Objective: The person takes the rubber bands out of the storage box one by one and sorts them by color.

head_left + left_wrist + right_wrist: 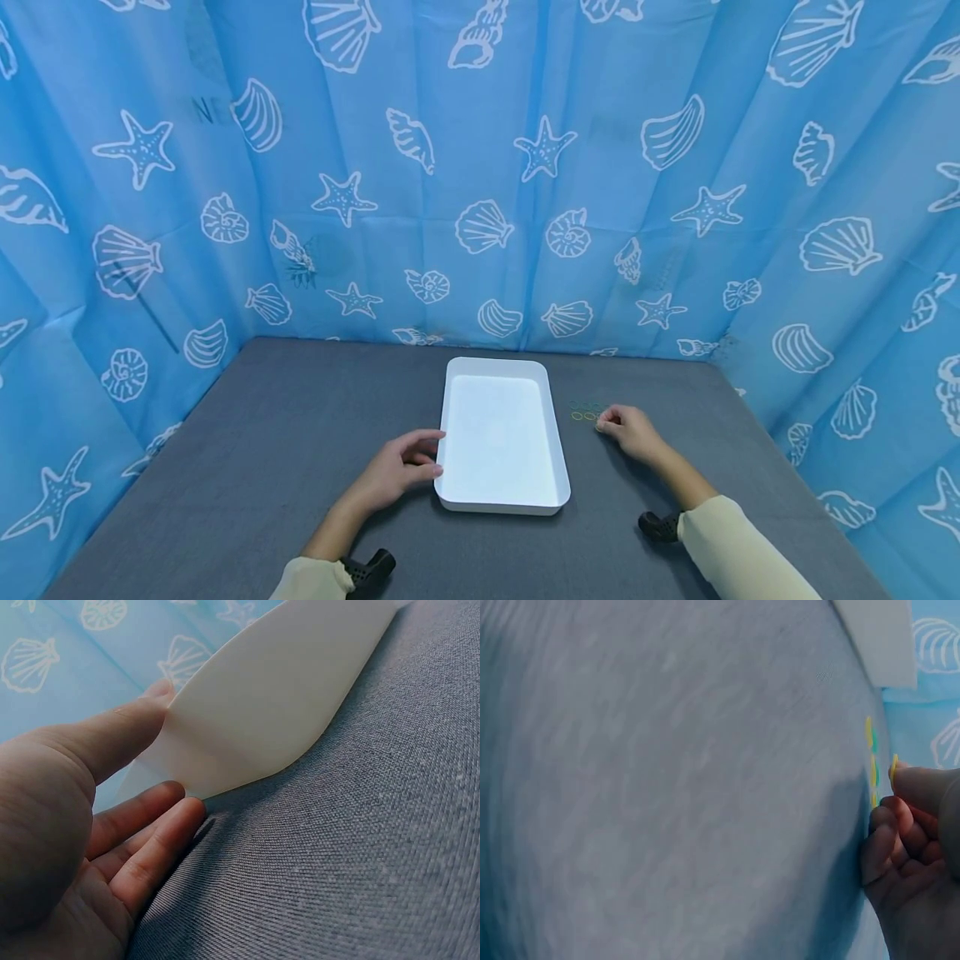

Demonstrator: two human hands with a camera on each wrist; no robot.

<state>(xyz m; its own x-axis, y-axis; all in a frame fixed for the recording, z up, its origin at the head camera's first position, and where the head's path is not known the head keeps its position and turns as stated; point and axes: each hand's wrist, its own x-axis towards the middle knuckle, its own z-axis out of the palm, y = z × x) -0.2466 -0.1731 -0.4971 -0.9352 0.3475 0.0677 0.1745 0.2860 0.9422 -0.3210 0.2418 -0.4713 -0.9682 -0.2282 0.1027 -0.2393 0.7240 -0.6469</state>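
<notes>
My left hand [396, 468] is at the left side of a white rectangular tray [502, 442], its fingertips touching the outer wall. In the left wrist view the thumb reaches the tray's upper edge, and the other fingers lie loosely bent near its bottom edge. To the right of the tray, my right hand [633, 433] pinches a small thin yellow ring [894, 769] at the thumb tip. Small yellow rings [577, 416] and green rings [574, 405] lie in rows on the cloth beside that hand, partly hidden by it.
Dark grey cloth [322, 417] covers the table under the tray. A blue curtain [420, 275] with white shells and starfish hangs along the back and both sides. Each wrist wears a black device [660, 527].
</notes>
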